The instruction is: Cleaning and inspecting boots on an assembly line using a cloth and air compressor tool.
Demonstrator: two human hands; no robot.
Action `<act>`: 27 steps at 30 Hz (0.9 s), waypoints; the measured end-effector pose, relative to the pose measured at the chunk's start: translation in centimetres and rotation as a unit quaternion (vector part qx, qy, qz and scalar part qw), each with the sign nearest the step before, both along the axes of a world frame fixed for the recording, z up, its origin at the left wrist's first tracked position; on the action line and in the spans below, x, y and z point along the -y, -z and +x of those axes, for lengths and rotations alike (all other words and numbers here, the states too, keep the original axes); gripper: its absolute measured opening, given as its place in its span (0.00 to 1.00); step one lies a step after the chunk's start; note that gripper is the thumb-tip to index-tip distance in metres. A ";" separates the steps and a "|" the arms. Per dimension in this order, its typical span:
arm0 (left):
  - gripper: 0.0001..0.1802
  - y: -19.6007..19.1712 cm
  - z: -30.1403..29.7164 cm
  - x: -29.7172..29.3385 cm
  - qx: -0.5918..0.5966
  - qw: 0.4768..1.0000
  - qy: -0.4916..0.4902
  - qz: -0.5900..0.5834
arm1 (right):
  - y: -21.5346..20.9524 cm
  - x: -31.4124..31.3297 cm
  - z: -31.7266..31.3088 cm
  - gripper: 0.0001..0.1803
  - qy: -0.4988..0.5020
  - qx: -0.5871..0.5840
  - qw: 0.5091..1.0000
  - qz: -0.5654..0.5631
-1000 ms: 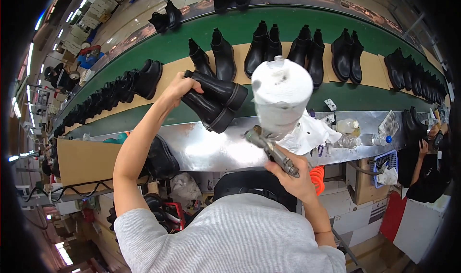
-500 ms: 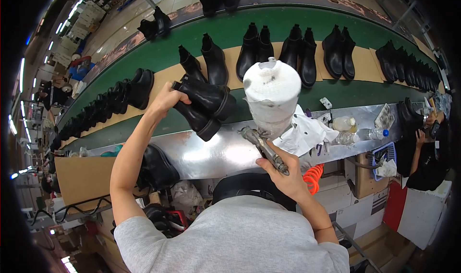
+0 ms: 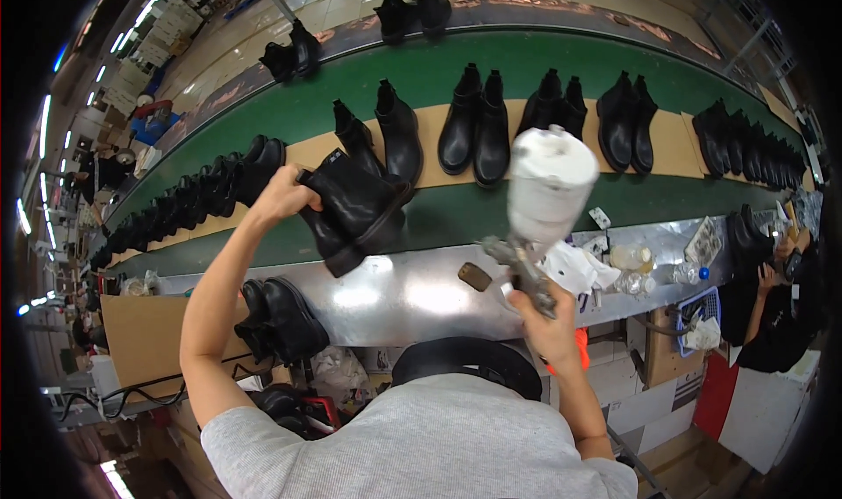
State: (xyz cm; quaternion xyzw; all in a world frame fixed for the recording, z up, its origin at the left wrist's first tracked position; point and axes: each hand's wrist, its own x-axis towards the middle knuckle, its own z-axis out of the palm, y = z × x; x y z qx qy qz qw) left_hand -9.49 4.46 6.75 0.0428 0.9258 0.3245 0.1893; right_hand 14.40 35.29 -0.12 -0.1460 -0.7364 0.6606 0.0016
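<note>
My left hand (image 3: pixel 288 194) is closed round the tops of a pair of black ankle boots (image 3: pixel 358 199). They hang tilted over the bench edge, with their soles toward the lower right. A metal spray gun (image 3: pixel 526 278) is gripped in my right hand (image 3: pixel 551 322). Its large white-wrapped cup (image 3: pixel 553 192) stands on top and hides part of the boots behind. A gap separates the gun from the held boots. Below that gap, a small brown block (image 3: pixel 474 277) lies on the shiny metal ledge (image 3: pixel 408 290).
More black boots (image 3: pixel 491 139) stand in pairs along cardboard on a green conveyor belt (image 3: pixel 517 52). Bottles (image 3: pixel 633 281) and white cloth (image 3: pixel 574 269) lie at the right of the ledge. Another pair (image 3: pixel 285 319) sits at lower left. A co-worker (image 3: pixel 779 310) handles boots at far right.
The spray gun and its cup have moved to the right, away from the held boots. My left hand and the boots have shifted slightly left and down. The brown block has come into view.
</note>
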 end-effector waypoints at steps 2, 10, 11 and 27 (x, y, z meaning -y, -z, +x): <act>0.20 0.0 -3.8 4.0 0.016 0.989 0.051 -0.136 | 2.2 -1.9 1.1 0.18 0.054 -0.003 0.996 -0.070; 0.13 7.9 -11.3 11.8 -0.370 0.834 0.215 -0.349 | 0.2 -7.3 5.0 0.13 0.221 -0.010 0.975 -0.014; 0.11 10.7 -11.9 13.6 -0.357 0.847 0.179 -0.352 | -0.3 -7.7 5.4 0.14 0.241 -0.024 0.970 -0.002; 0.36 21.2 -24.0 1.9 -0.095 0.969 -0.102 -0.205 | 14.2 -32.4 5.0 0.12 0.376 0.032 0.911 0.168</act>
